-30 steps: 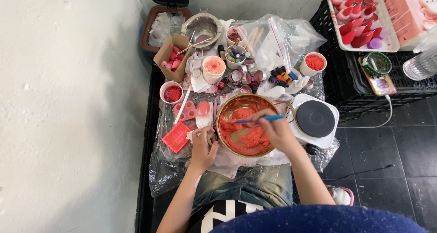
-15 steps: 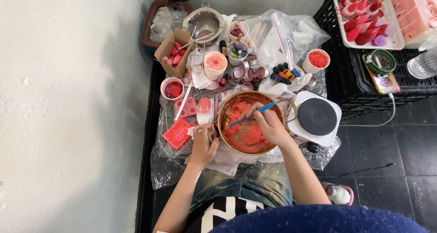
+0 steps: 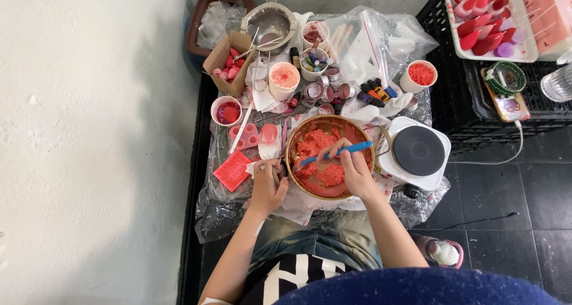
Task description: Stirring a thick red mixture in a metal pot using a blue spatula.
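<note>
A: Mixing stage, by the look of it. The right hand [image 3: 356, 173] has its grip closed around a blue-handled tool [image 3: 335, 153], working end down in the red-orange mash [image 3: 325, 175] inside the copper bowl [image 3: 295, 145]

B: And the left hand [image 3: 266, 183]?

A: Parked on the bowl's rim, just to the left of the tool grip. Fingers curl over the edge, pinching it, so that grip is narrow and steadying

B: Where does the bowl sit?

A: On the plastic-covered surface [image 3: 208, 212], right in front of the person's knees. To the right of the tool grip, near the bowl, a white hotplate [image 3: 417, 152] with a dark round top

B: What lies beyond?

A: Past both hands: white paper cups [image 3: 283, 80] of pink and red stuff, a cardboard box [image 3: 226, 61] of pink pieces, a steel pot [image 3: 271, 25]. Left of the rim grip, a red square mould [image 3: 232, 170]

B: Your read on what comes next?

A: The mash looks lumpy to me, so I'd judge more stirring; that calls for the rim held firm while the tool drags through the clumps
</note>
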